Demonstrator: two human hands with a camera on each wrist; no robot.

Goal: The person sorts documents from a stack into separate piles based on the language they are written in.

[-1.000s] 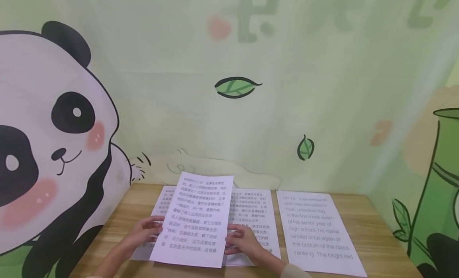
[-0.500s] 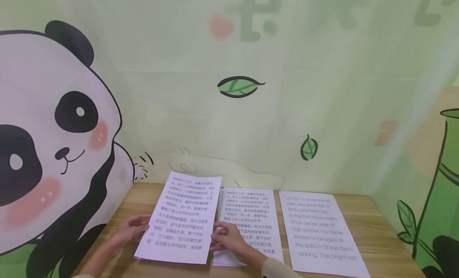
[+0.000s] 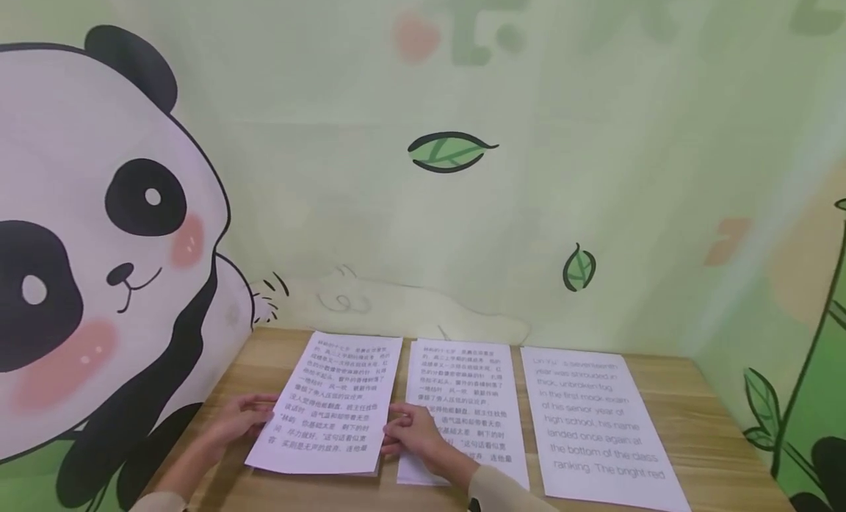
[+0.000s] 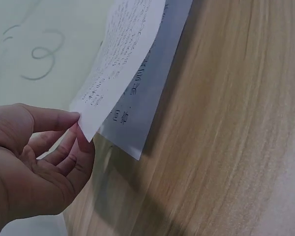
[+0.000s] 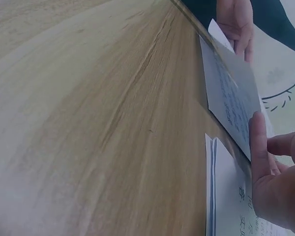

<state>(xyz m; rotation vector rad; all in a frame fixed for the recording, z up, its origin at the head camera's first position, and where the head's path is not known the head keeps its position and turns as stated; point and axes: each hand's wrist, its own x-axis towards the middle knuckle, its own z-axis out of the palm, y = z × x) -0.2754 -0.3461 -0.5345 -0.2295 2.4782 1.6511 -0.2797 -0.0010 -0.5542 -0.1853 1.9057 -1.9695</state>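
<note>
A printed sheet of paper (image 3: 330, 402) is held between both hands, just above another printed sheet (image 4: 130, 135) on the left of the table. My left hand (image 3: 241, 418) pinches its left edge between thumb and fingers, as the left wrist view shows at the paper's corner. On the opposite edge, my right hand (image 3: 419, 435) grips the sheet with thumb and fingers. The right forearm and hand reach across the middle stack of printed paper (image 3: 463, 372), covering part of its text. In the right wrist view, this stack (image 5: 226, 191) shows several layered edges.
A sheet with large English print (image 3: 598, 424) lies at the right of the wooden table (image 3: 700, 424). Behind the table hangs a green backdrop (image 3: 330, 189) with a panda and leaves drawn on it.
Both hands have carried the sheet leftward off the middle stack's edge, then lowered it over the paper at the left. The head view has shifted slightly.
</note>
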